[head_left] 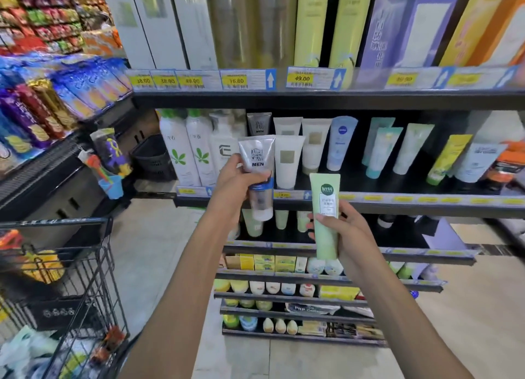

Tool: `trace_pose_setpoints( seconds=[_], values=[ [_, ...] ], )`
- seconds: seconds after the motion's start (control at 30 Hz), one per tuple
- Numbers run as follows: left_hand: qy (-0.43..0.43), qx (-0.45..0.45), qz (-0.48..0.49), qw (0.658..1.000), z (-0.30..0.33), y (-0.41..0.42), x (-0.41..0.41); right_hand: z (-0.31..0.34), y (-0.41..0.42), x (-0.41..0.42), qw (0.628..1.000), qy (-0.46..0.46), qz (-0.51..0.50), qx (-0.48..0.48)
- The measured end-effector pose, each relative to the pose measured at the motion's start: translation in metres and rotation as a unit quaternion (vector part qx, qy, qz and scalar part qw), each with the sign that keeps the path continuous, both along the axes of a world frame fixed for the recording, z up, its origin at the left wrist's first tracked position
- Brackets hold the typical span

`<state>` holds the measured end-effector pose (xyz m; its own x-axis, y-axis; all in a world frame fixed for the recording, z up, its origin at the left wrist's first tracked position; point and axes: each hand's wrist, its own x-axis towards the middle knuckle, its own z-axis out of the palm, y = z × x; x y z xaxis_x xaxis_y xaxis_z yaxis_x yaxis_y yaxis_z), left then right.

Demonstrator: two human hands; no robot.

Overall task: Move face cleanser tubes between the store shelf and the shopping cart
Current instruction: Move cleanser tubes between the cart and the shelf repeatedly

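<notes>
"MEN" tube in left hand

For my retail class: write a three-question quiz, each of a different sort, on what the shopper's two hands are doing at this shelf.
1. True or false: the left hand grips a grey plastic tube marked MEN.
2. The right hand holds a pale green tube. Its cap end points: A up, B down, C sideways.
3. Fill in: the black wire shopping cart stands to the person's ____.

Key: 1 true. 2 B. 3 left.
</notes>
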<state>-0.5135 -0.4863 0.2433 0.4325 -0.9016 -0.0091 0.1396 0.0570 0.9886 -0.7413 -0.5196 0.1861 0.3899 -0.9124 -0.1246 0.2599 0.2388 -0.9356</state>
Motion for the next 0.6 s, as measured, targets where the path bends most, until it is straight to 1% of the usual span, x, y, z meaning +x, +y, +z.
trace_pose_setpoints(
  seconds=[0.13,0.23,0.37,0.47,0.6],
  values=[
    [-0.095,0.018,-0.012,0.995,0.02,-0.012,0.011,-0.001,-0.017,0.0,1.0,-0.006,0.018,0.004],
    [-0.169,0.044,-0.008,0.985,0.036,-0.022,0.019,0.0,-0.025,-0.002,1.0,-0.007,0.028,0.004],
    [-0.233,0.064,0.003,0.97,0.054,-0.033,0.023,0.0,-0.034,-0.005,0.999,-0.006,0.041,0.005],
    [-0.306,0.053,-0.005,0.95,0.062,-0.039,0.027,-0.001,-0.041,-0.007,0.999,-0.006,0.046,0.002],
    [-0.372,0.049,-0.017,0.927,0.063,-0.045,0.033,-0.005,-0.045,-0.009,0.999,-0.007,0.047,0.005]
  ],
)
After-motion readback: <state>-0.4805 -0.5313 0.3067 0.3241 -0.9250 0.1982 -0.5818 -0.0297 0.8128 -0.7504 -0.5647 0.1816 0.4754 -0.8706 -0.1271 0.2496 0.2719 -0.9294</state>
